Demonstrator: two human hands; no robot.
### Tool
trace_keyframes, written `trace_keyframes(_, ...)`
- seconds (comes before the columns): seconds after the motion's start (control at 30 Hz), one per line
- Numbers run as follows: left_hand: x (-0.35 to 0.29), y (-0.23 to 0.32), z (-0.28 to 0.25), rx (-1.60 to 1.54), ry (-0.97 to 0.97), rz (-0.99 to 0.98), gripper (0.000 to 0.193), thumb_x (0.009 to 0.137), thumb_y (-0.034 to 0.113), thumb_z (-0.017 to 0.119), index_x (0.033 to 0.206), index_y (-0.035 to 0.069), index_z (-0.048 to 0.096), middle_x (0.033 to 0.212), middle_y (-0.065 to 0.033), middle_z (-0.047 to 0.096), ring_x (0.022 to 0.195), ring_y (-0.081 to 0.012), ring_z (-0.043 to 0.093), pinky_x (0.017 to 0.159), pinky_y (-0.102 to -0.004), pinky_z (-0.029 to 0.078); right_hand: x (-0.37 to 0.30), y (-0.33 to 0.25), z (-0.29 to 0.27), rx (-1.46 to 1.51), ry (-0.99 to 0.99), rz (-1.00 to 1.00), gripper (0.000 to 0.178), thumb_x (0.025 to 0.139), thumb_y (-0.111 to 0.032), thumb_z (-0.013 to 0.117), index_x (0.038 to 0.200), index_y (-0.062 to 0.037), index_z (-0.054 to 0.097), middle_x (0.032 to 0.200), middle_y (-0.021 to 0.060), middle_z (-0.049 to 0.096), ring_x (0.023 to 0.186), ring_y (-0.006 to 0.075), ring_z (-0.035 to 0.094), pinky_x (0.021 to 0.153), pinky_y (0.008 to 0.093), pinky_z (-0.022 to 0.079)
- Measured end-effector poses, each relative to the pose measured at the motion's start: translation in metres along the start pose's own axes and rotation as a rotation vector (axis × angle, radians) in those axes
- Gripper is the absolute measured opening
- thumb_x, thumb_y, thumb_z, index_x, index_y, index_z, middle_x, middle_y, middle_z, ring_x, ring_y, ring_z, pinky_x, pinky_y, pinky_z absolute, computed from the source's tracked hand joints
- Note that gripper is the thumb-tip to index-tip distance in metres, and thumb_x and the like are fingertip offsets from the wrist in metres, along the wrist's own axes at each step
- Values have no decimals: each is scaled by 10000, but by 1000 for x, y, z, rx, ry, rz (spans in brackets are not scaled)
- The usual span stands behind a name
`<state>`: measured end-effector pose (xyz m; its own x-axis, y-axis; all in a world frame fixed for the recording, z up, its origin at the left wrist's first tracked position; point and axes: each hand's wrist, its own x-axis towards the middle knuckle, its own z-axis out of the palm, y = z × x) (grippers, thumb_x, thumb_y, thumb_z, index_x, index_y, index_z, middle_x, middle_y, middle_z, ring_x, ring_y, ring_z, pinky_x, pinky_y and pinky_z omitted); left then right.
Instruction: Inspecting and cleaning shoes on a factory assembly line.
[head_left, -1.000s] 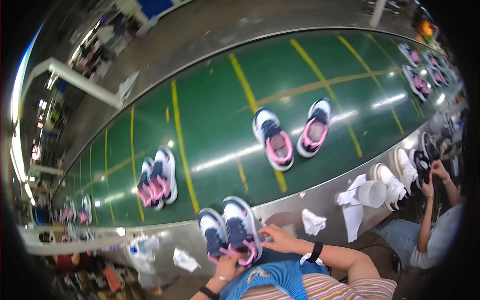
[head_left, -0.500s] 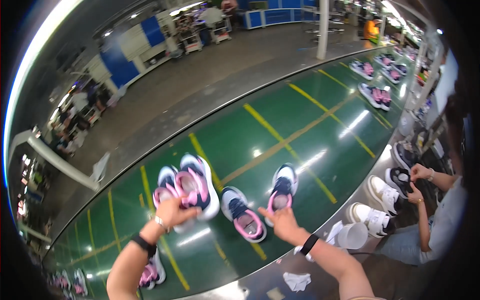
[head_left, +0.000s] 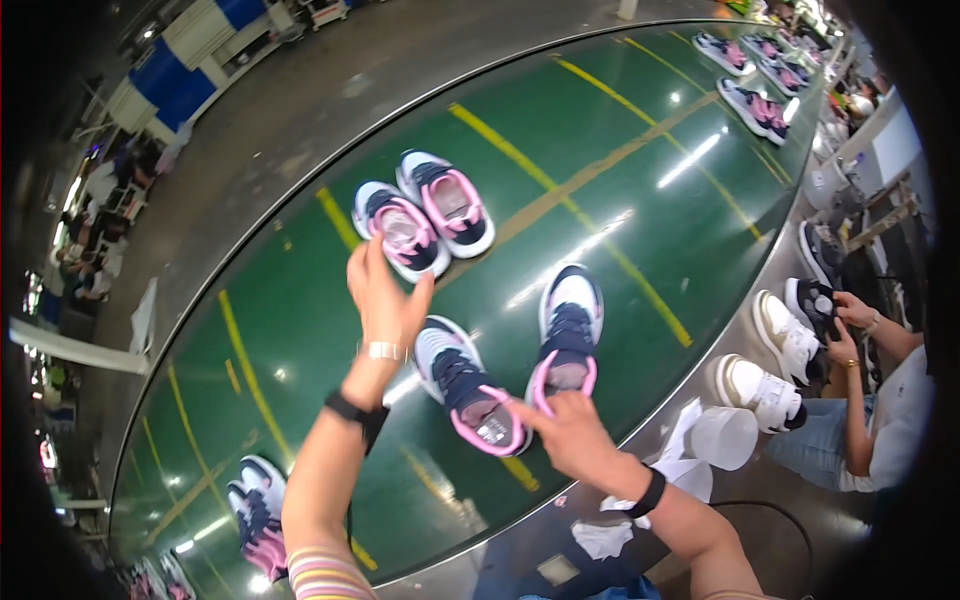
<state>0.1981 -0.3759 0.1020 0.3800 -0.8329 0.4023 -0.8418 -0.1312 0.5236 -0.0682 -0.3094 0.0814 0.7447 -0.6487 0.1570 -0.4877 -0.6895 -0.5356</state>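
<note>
Two navy, white and pink sneakers stand side by side on the green conveyor belt, a left-hand one (head_left: 378,212) and a right-hand one (head_left: 452,205), toes pointing away. My left hand (head_left: 388,305) is open at the heel of the left-hand one, thumb and fingers apart. Nearer me stands a second such pair, a left sneaker (head_left: 462,378) and a right sneaker (head_left: 570,318), with a gap between their toes. My right hand (head_left: 575,440) is closed at the heel of the right sneaker, its index finger reaching to the left sneaker's collar; the curled fingers are partly hidden.
More such sneakers rest on the belt at lower left (head_left: 258,510) and far right (head_left: 755,108). Along the metal edge (head_left: 640,440) are white sneakers (head_left: 757,388), a white tub (head_left: 722,438) and crumpled paper (head_left: 602,538). A co-worker's hands (head_left: 850,325) hold a black shoe.
The far pair has moved farther away and right, and my left hand has let go of it and spread its fingers. My right hand remains at the near pair. The view has tilted downward.
</note>
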Motion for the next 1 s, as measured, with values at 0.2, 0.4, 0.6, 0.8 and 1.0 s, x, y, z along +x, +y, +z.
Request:
trace_keyframes(0.2,-145,-1,-42,-534,-494,-963,947,574,309,751,1261,-95,239,1202,-313,371,1106,-372,419,874,-400,393,13,44,22,515,481,661,647,653,-9,574,1253,10,334,1055,205,494,1002,368,477,889,365,367)
trace_keyframes(0.4,-202,14,19,-834,-193,-975,317,721,-42,457,1025,9,532,923,-95,588,807,-180,574,702,-278,469,-3,39,29,680,276,655,655,656,44,502,1280,-1,306,1119,207,504,1029,273,514,881,310,387)
trace_keyframes(0.6,-310,22,-141,-1307,-405,-806,758,660,-82,460,1352,82,200,1244,-91,416,1104,-183,437,924,-301,362,-94,-104,-17,1252,83,379,736,665,15,535,1332,-49,231,1137,106,474,1043,164,467,907,280,354)
trace_keyframes(0.8,-415,36,-258,-1234,-561,-665,957,632,-82,487,1384,145,-61,1321,-126,301,1197,-217,346,972,-285,260,-175,-174,-9,1330,-347,254,1122,567,-90,780,1369,-81,-5,1329,127,284,1209,210,326,1000,338,257)
trace_keyframes(1.0,-502,18,-297,-1211,-517,-697,1027,572,-81,651,1363,21,3,1355,-125,211,1278,-223,215,1037,-324,191,-216,-215,18,877,-708,152,1019,553,-134,809,1332,-40,160,1239,130,326,1197,239,330,1002,331,266)
